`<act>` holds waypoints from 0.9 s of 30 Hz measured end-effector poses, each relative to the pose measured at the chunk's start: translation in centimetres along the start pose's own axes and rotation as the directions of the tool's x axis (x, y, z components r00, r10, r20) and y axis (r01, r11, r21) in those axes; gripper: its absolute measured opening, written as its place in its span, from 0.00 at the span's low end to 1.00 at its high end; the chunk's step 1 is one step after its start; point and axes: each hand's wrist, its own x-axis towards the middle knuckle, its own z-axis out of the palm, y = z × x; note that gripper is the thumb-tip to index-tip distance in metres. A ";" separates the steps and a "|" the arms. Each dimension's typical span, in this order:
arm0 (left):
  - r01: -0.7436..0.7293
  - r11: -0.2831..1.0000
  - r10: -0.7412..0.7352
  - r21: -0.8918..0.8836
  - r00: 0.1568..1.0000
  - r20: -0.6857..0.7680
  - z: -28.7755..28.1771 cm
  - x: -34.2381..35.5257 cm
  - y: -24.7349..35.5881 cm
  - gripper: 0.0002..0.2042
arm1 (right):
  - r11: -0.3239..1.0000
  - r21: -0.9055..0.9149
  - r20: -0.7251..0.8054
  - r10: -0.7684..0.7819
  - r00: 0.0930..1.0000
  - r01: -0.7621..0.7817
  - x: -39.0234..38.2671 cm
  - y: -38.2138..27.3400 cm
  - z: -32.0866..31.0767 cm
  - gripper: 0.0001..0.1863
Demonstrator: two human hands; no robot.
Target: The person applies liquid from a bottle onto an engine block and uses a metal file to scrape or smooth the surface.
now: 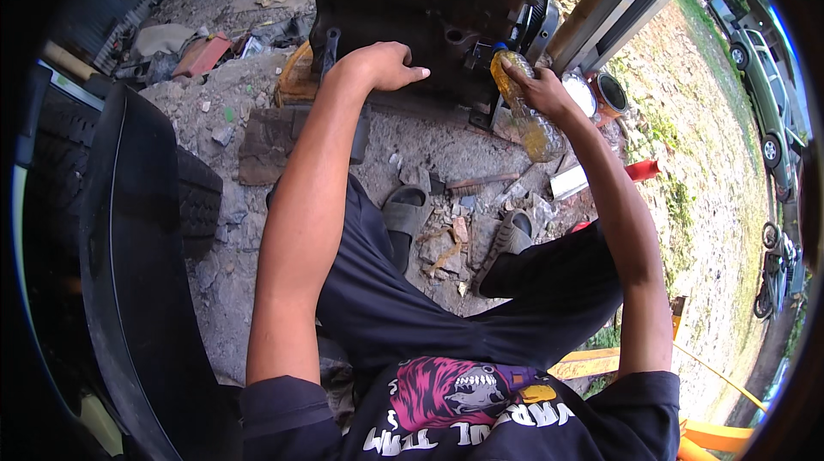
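Right fingers [518, 77] grip a bottle [542, 138] near the engine block [378, 10]

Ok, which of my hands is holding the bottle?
Your right hand: it grips the clear bottle with yellow liquid inside. Your left hand, in front of the dark engine block, shows nothing in its grasp.
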 end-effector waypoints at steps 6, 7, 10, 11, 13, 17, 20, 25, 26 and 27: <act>-0.019 1.000 0.019 -0.006 1.000 -0.003 -0.1 0.4 0.5 0.32 | 0.994 0.083 0.035 0.072 0.997 -0.075 1.1 2.0 -0.4 0.49; -0.012 1.000 0.012 -0.006 1.000 0.002 -0.1 0.4 0.5 0.32 | 0.999 0.031 0.036 0.019 0.999 -0.020 0.5 2.1 0.1 0.46; -0.010 1.000 0.010 -0.001 0.999 -0.031 0.2 0.1 -0.1 0.32 | 0.997 0.071 0.075 -0.008 0.997 0.003 -0.4 1.3 0.0 0.44; -0.017 1.000 0.017 -0.002 0.999 -0.031 0.2 0.2 -0.3 0.32 | 0.993 0.120 0.088 0.009 0.996 -0.020 -0.4 0.9 -0.6 0.47; -0.039 0.999 0.039 0.001 0.999 -0.032 0.0 0.4 -0.1 0.32 | 0.983 0.179 0.092 0.019 0.996 -0.036 -0.6 1.0 -1.1 0.49; -0.040 0.999 0.040 0.005 0.999 -0.016 0.2 0.6 0.5 0.31 | 0.996 0.024 -0.027 -0.081 0.996 0.082 -0.6 3.2 0.0 0.46; -0.026 1.000 0.026 -0.002 1.000 -0.010 0.0 -0.3 -0.3 0.31 | 0.996 0.070 0.059 -0.057 0.997 0.053 -1.8 1.1 -1.5 0.42; -0.058 0.998 0.058 0.000 0.998 -0.027 -0.2 -0.3 0.3 0.31 | 0.996 -0.062 -0.030 -0.068 0.997 0.067 -2.1 3.2 -0.8 0.41; -0.064 0.998 0.064 -0.001 0.998 -0.026 -0.2 -0.1 0.6 0.31 | 0.998 -0.053 -0.038 -0.040 0.998 0.038 -1.3 3.9 -1.1 0.41; -0.058 0.998 0.058 0.000 0.998 -0.022 -0.2 -0.1 0.5 0.31 | 0.999 -0.039 -0.036 -0.017 0.999 0.015 -0.9 3.3 -1.1 0.41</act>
